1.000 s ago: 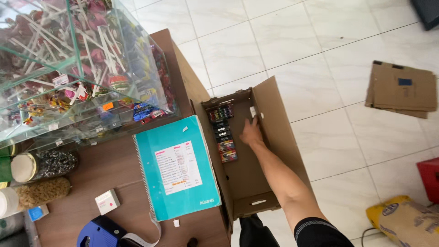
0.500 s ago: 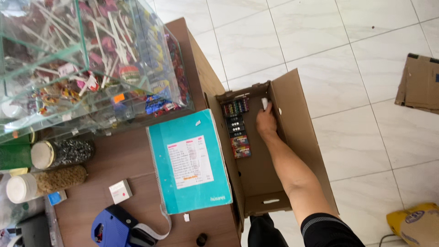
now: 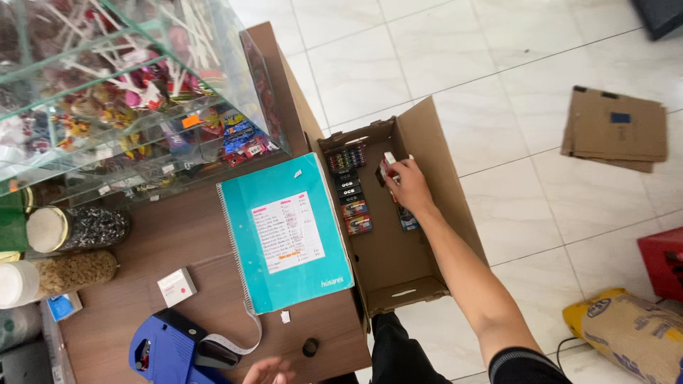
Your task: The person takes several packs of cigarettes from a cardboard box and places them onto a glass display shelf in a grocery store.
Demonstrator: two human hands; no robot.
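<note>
The open brown cardboard box [image 3: 398,263] looks matt and fibrous. The small red-and-white packet [image 3: 386,168] in the right hand [image 3: 409,186] has a glossy wrap. The dark brown wooden counter [image 3: 142,249] is smooth with a faint sheen; at its right edge lies the teal spiral notebook [image 3: 284,231], its paper cover matt. The blue plastic label gun [image 3: 167,352] shines slightly.

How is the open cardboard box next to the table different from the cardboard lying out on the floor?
The open brown cardboard box stands beside the wooden table with its flaps up; the flattened brown cardboard lies folded flat on the white tiled floor. The box holds small colourful packets, and the right hand reaches inside it; the flat cardboard holds nothing and lies apart, untouched. Both are plain brown cardboard.
</note>
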